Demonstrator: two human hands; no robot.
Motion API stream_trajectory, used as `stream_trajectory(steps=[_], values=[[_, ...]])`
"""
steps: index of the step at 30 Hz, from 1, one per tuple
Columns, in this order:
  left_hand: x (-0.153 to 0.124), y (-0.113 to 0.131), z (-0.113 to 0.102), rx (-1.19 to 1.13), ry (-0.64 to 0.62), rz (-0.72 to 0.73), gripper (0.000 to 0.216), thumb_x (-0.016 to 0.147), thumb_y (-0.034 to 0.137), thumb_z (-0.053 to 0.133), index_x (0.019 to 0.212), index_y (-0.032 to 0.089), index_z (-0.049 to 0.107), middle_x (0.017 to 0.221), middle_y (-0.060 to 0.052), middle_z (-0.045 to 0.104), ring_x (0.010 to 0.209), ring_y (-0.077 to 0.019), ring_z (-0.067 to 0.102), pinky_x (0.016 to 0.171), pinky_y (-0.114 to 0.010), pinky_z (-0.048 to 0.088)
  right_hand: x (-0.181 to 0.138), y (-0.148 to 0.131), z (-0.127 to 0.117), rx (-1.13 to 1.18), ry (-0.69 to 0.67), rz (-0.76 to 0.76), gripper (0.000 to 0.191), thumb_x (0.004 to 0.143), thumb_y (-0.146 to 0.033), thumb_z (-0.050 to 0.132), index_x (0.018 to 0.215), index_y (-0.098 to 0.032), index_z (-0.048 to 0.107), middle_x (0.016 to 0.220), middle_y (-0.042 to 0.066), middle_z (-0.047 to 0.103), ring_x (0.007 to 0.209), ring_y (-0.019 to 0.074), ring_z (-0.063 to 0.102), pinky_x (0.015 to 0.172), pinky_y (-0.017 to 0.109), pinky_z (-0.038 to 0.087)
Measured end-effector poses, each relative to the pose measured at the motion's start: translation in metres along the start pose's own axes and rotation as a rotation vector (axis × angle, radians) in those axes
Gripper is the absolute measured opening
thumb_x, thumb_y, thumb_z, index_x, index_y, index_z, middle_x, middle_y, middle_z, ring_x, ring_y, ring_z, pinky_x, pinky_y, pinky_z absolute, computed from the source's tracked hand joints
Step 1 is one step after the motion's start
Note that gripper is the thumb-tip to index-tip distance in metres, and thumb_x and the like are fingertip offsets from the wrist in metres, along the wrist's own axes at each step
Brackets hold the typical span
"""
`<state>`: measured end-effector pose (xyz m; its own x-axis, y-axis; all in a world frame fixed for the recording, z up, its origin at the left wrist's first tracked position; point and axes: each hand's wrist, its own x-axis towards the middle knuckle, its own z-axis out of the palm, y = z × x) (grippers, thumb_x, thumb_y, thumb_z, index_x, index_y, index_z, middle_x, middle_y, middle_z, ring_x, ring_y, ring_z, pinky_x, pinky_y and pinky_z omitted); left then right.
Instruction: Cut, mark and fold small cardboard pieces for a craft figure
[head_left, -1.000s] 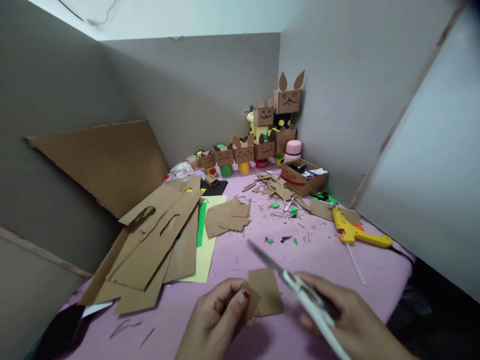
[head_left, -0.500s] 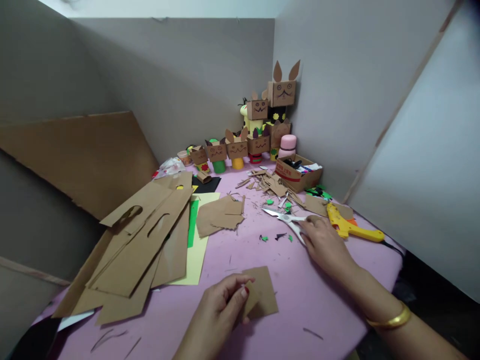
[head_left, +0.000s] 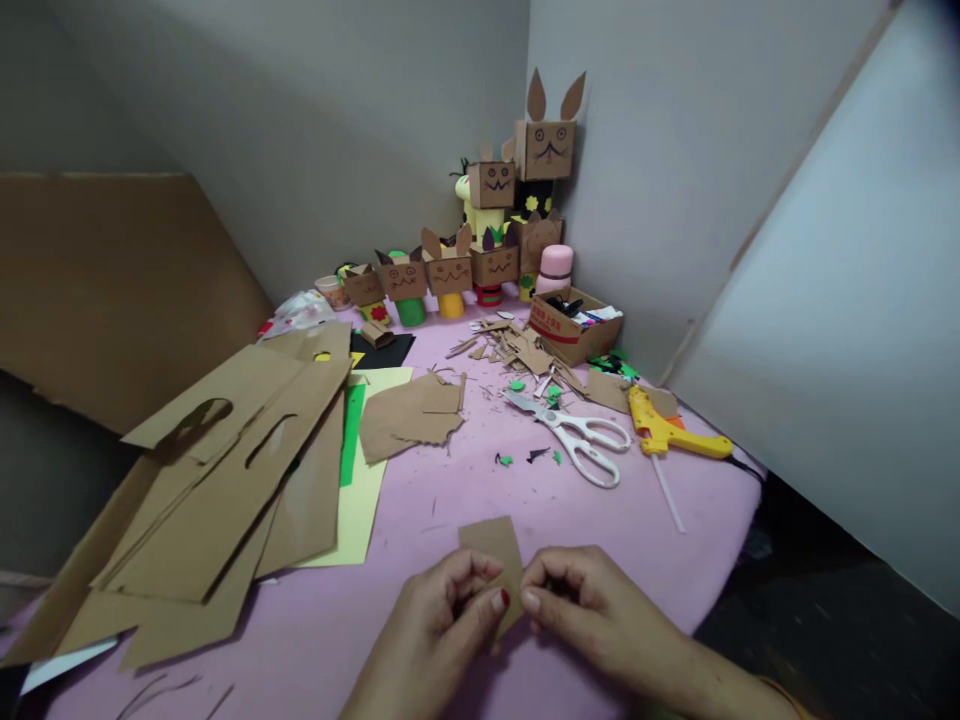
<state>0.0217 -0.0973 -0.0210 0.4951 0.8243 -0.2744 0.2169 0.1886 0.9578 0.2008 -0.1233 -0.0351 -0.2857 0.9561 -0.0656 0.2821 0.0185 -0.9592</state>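
My left hand (head_left: 454,615) is closed in a pinch on a small cardboard piece, mostly hidden by the fingers. Close beside it, my right hand (head_left: 589,610) has its thumb and forefinger pressed together; what is between them, if anything, is hidden. Under and just beyond the fingers lies a cardboard square (head_left: 489,537) on the pink tabletop. White-handled scissors (head_left: 574,437) rest on the table farther out, blades to the upper left, touched by neither hand.
Large cardboard sheets (head_left: 217,500) pile up at left. A torn cardboard piece (head_left: 412,415) lies mid-table. Cardboard scraps (head_left: 525,345) and an open box (head_left: 574,335) sit behind. A yellow glue gun (head_left: 664,430) lies right. Cardboard animal figures (head_left: 448,272) line the back.
My right hand has let go of the scissors and come back beside my left hand. The scissors now lie on the table. The view has shifted slightly.
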Motion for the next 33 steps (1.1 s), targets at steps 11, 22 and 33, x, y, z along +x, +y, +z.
stream_trajectory(steps=[11,22,33], values=[[-0.020,0.026,-0.024,-0.365,0.231,0.054,0.023,0.072,0.036,0.070,0.078,0.017,0.060,0.062,0.002,0.060,0.056,-0.0088,0.053,0.056,-0.020,0.042,0.067,0.043,-0.095,-1.123,0.368,0.050,0.039,0.083,-0.015,0.048,0.121,-0.006,0.052,0.099,0.020,0.064,0.094,0.0328,0.058,0.079,0.041,0.045],[-0.047,0.041,-0.032,0.119,0.565,0.264,0.014,0.083,0.034,0.057,0.079,0.021,0.060,0.071,0.000,0.065,0.068,-0.0145,0.061,0.064,-0.024,0.052,0.043,0.049,-0.080,-0.372,0.464,-0.070,0.043,0.078,-0.032,0.057,0.118,-0.017,0.052,0.106,0.010,0.065,0.094,0.0261,0.062,0.078,0.034,0.049],[-0.058,0.023,-0.040,1.280,0.835,1.074,0.018,0.079,0.007,0.060,0.094,0.018,0.064,0.094,-0.006,0.074,0.083,-0.0163,0.069,0.075,-0.024,0.054,0.002,-0.005,-0.009,0.520,-0.065,0.067,0.051,0.062,-0.034,0.078,0.108,-0.023,0.060,0.081,0.004,0.067,0.075,0.0192,0.062,0.070,0.031,0.049]])
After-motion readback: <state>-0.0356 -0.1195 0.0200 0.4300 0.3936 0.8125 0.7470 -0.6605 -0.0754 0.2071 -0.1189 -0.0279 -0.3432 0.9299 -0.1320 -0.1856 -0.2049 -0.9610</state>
